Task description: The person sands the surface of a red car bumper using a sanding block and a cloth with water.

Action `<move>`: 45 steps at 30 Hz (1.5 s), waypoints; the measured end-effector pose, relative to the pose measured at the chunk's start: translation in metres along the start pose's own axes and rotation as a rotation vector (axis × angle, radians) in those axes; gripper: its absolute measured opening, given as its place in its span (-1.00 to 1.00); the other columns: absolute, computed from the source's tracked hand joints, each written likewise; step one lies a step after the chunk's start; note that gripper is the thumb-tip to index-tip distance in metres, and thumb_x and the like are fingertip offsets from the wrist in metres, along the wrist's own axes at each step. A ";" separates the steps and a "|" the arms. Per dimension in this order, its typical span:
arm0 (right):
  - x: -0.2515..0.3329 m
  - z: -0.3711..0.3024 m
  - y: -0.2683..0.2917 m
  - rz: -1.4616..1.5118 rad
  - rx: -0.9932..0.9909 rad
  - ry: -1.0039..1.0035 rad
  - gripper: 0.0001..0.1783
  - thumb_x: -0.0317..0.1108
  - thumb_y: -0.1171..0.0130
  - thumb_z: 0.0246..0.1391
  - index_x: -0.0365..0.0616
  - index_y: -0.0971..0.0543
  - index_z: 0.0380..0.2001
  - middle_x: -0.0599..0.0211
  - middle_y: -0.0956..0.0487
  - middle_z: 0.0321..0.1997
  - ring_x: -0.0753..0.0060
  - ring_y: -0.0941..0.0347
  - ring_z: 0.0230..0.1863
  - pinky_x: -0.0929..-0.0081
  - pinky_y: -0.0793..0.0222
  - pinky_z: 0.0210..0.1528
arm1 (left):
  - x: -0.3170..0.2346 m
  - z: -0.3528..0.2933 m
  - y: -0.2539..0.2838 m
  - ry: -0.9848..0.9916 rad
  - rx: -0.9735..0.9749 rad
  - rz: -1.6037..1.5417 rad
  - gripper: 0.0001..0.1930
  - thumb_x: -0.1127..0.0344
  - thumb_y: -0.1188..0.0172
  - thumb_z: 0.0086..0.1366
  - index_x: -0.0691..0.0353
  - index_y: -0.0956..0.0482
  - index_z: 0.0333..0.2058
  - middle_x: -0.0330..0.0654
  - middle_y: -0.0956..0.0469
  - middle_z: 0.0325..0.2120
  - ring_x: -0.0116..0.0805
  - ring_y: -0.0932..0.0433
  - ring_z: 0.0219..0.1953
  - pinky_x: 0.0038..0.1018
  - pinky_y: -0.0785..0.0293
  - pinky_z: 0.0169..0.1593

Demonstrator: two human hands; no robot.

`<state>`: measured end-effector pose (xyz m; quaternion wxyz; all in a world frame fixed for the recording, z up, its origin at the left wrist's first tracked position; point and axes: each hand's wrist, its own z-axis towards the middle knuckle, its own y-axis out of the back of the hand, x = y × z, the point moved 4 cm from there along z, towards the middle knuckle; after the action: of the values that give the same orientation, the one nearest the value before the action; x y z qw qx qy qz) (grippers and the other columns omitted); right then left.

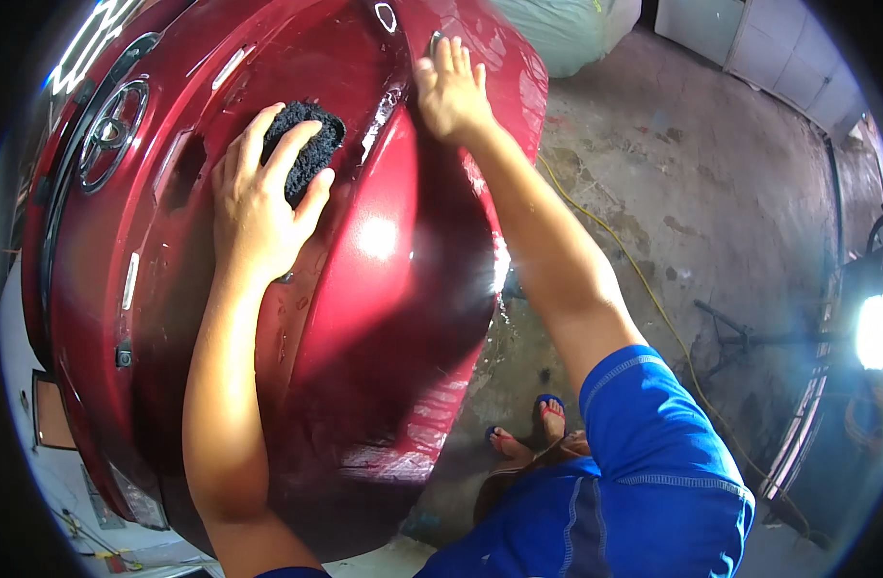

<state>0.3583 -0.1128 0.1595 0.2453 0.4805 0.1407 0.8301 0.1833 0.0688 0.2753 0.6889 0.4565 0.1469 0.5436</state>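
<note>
My left hand [259,207] is curled around a black, shaggy wash pad [302,144], which lies against the recessed panel of a dark red car [364,318]. The thumb and fingers grip the pad from its near and left sides. Farther off to the right, my right hand [455,94] rests flat on the painted body, its fingers stretched out. A small dark piece [436,42] shows beside its fingertips; what it is and whether the hand touches it I cannot tell. Water drops and wet streaks glisten on the paint around both hands.
A chrome emblem [112,135] sits on the car at left. A yellow cable [644,275] runs over the concrete floor [634,173]. At right are a bright work lamp [881,332] and a dark stand [750,337]. A pale covered shape [571,34] stands behind.
</note>
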 end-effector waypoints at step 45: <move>-0.017 -0.095 0.009 -0.118 -0.033 -0.117 -0.16 0.06 0.30 0.51 -0.54 -0.07 0.48 -0.42 0.01 0.61 -0.30 0.11 0.65 -0.12 0.23 0.64 | 0.001 0.003 -0.004 -0.091 -0.031 0.020 -0.53 0.15 -0.34 0.35 0.01 -0.58 0.21 -0.03 -0.41 0.33 0.11 -0.44 0.31 -0.04 -0.37 0.32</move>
<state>0.2801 -0.1296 0.1042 0.3095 0.5150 0.1405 0.7869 0.1884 0.0683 0.2741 0.6963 0.4718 0.1024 0.5312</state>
